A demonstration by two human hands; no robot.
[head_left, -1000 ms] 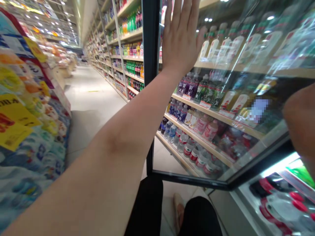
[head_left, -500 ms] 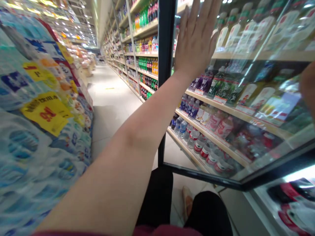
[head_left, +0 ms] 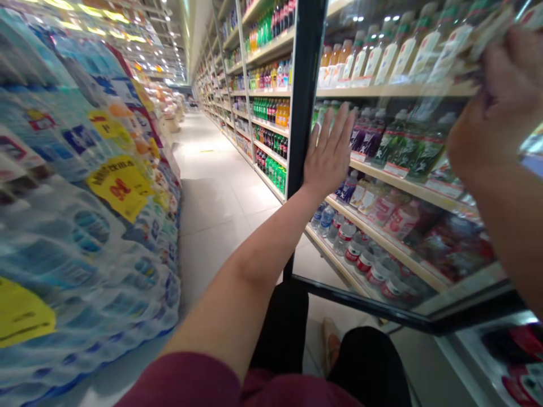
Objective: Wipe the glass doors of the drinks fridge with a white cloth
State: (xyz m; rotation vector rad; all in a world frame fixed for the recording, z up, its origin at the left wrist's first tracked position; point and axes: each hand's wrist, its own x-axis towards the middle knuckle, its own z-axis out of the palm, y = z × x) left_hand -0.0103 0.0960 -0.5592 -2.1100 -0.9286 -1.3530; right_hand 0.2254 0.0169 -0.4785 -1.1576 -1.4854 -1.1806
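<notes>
A glass cooler door stands swung out in front of me, edged by a black frame (head_left: 360, 302). My left hand (head_left: 328, 150) lies flat on the glass near the frame's left upright, fingers stretched upward. At the upper right my right hand (head_left: 507, 93) is closed around a crumpled pale cloth (head_left: 477, 48), held against or close to the glass; blur hides whether it touches. Through the pane show bottles with white labels (head_left: 401, 56), dark green bottles (head_left: 394, 135) and pink bottles (head_left: 403, 217) on shelves.
Plastic-wrapped packs of bottled water (head_left: 85, 237) with yellow price signs (head_left: 121, 186) are stacked on the left. A tiled aisle (head_left: 216, 195) runs ahead beside long drink shelves (head_left: 271, 130). Cooler bottles (head_left: 521, 345) lie at lower right, beyond the door's bottom edge.
My left hand has slid down the glass. My right hand, only partly in view before, has come in at the upper right with the cloth. The view has turned left.
</notes>
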